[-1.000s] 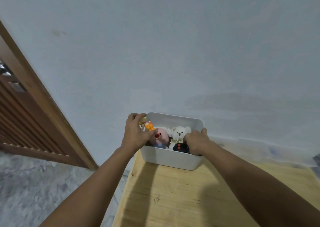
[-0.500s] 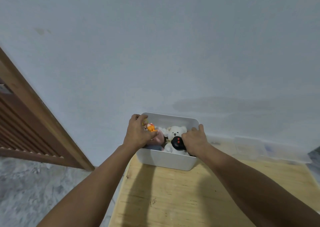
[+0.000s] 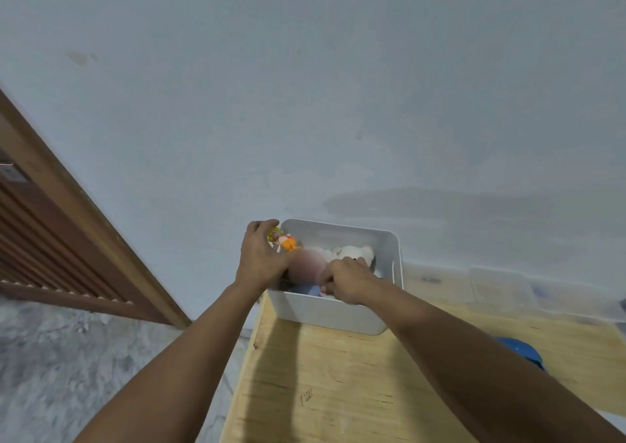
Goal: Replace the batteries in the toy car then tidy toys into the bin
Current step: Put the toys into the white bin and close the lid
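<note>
The pink toy (image 3: 306, 266) in the bin (image 3: 333, 314) is a blur, so its shape is hard to make out. A bit of blue (image 3: 306, 290) shows under it, but what it is cannot be told. The white bear (image 3: 352, 253) is partly hidden behind the right hand (image 3: 345, 281). No toy car can be made out in the bin.

The blue thing (image 3: 521, 351) on the right is mostly hidden by the right arm. The clear boxes (image 3: 501, 286) by the wall are faint and hard to see. The door (image 3: 50, 239) is cut off at the left edge.

The bin sits at the far left corner of the table (image 3: 338, 392), close to the wall (image 3: 305, 87).

Both arms reach out far to the bin. The left hand (image 3: 262, 259) is at the bin's far left corner. Its fingers are bent around a small orange and yellow doll (image 3: 284, 241), holding it at the bin's rim. The right hand is inside the bin, near the front wall. Its fingers are curled down into the toys, next to the pink toy and in front of the bear. Whether it grips something cannot be told, as the fingertips are hidden.
</note>
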{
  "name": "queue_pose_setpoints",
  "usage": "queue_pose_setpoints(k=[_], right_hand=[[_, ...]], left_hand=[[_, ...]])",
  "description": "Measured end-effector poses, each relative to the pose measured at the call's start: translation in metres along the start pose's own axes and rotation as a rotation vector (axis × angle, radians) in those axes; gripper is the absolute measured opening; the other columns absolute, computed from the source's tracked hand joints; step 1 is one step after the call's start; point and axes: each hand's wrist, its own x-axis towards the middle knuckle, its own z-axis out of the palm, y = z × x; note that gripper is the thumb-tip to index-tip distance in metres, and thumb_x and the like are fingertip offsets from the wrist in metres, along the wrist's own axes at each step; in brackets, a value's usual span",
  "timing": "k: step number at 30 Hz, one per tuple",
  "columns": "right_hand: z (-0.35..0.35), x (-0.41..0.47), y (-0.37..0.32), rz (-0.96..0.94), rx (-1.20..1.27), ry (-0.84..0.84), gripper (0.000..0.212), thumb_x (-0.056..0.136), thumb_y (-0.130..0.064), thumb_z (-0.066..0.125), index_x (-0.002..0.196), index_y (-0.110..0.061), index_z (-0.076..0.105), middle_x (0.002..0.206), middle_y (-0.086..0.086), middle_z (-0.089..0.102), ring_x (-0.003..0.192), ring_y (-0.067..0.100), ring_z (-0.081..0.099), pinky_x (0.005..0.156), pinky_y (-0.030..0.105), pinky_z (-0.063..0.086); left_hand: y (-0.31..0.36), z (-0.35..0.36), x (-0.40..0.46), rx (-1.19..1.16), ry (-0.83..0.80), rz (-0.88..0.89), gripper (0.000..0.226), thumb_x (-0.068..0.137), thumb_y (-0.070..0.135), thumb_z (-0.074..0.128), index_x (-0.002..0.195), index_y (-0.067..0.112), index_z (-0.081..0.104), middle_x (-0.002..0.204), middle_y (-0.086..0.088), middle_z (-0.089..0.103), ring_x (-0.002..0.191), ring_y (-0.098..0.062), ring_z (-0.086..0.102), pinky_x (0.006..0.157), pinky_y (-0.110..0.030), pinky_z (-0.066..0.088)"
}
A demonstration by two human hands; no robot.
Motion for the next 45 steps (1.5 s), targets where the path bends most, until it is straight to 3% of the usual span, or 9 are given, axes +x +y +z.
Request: queue_pose_setpoints(k=[4,8,17,21,25,29,36,41,45], right_hand=[[-0.006,0.007,-0.005,0.093,-0.051,0.163,0.023,0.089,-0.024,0.055,0.106,-0.023,0.072,0.112,0.007,0.067,0.105,0.027,0.059,0.083,0.030,0.041],[-0.014,0.013,-0.018,0.209,-0.137,0.232,0.030,0.090,-0.016,0.050,0.118,-0.015,0.062,0.121,0.009,0.062,0.114,0.028,0.058,0.091,0.033,0.043],[0.007,0.025,-0.030,0.134,-0.282,-0.072,0.037,0.091,-0.014,0.053,0.128,-0.018,0.052,0.126,0.004,0.059,0.117,0.025,0.056,0.099,0.043,0.040],[0.006,0.026,-0.022,0.072,-0.108,-0.121,0.047,0.087,-0.015,0.059,0.132,-0.021,0.048,0.124,0.007,0.059,0.109,0.030,0.060,0.085,0.037,0.048],[0.003,0.016,-0.003,-0.024,0.151,-0.025,0.025,0.081,-0.023,0.064,0.104,-0.030,0.070,0.094,0.001,0.070,0.095,0.025,0.064,0.074,0.030,0.049],[-0.013,0.002,0.024,0.126,0.220,0.153,0.028,0.068,-0.011,0.058,0.089,-0.022,0.075,0.097,0.000,0.072,0.097,0.022,0.063,0.083,0.027,0.052],[-0.025,-0.016,0.040,0.167,0.079,-0.119,0.043,0.079,-0.013,0.064,0.120,-0.014,0.052,0.117,0.013,0.057,0.101,0.030,0.059,0.080,0.032,0.052],[-0.025,-0.013,0.045,0.111,0.093,-0.158,0.052,0.076,-0.008,0.068,0.124,-0.020,0.051,0.117,0.009,0.059,0.098,0.026,0.059,0.069,0.026,0.045],[-0.021,-0.011,0.049,0.073,0.073,-0.144,0.057,0.071,-0.008,0.072,0.124,-0.023,0.057,0.120,0.004,0.059,0.107,0.023,0.058,0.079,0.028,0.050]], left_hand=[[-0.001,-0.005,0.005,-0.025,0.063,0.020,0.072,0.065,0.029,0.087,0.128,0.012,0.056,0.124,-0.004,0.050,0.105,-0.011,0.048,0.084,-0.020,0.035],[-0.002,-0.002,0.010,-0.035,0.089,0.035,0.072,0.064,0.028,0.087,0.127,0.012,0.057,0.124,-0.004,0.050,0.111,-0.015,0.050,0.086,-0.021,0.037],[-0.002,0.014,0.012,-0.021,0.016,0.037,0.071,0.064,0.026,0.087,0.126,0.009,0.057,0.127,-0.007,0.047,0.115,-0.021,0.051,0.087,-0.019,0.036],[-0.003,0.023,0.014,-0.005,-0.024,0.029,0.073,0.063,0.026,0.088,0.127,0.009,0.057,0.129,-0.008,0.046,0.115,-0.022,0.051,0.088,-0.020,0.039],[-0.003,0.031,0.016,0.055,-0.053,0.088,0.068,0.065,0.020,0.086,0.125,0.007,0.056,0.129,-0.009,0.046,0.117,-0.024,0.049,0.087,-0.021,0.039],[0.000,0.043,0.021,0.124,-0.163,0.139,0.067,0.065,0.016,0.082,0.127,0.008,0.055,0.132,-0.006,0.045,0.119,-0.021,0.048,0.089,-0.022,0.040],[0.004,0.065,0.024,0.215,-0.533,0.147,0.079,0.066,0.019,0.082,0.137,0.012,0.047,0.142,-0.003,0.043,0.124,-0.025,0.049,0.101,-0.030,0.041],[0.001,0.076,0.027,0.254,-0.644,0.132,0.082,0.068,0.018,0.086,0.139,0.018,0.045,0.140,-0.002,0.049,0.125,-0.023,0.049,0.095,-0.019,0.032],[-0.001,0.085,0.029,0.329,-0.680,0.119,0.087,0.064,0.026,0.087,0.139,0.029,0.042,0.127,-0.013,0.054,0.119,-0.032,0.048,0.095,-0.031,0.040]])
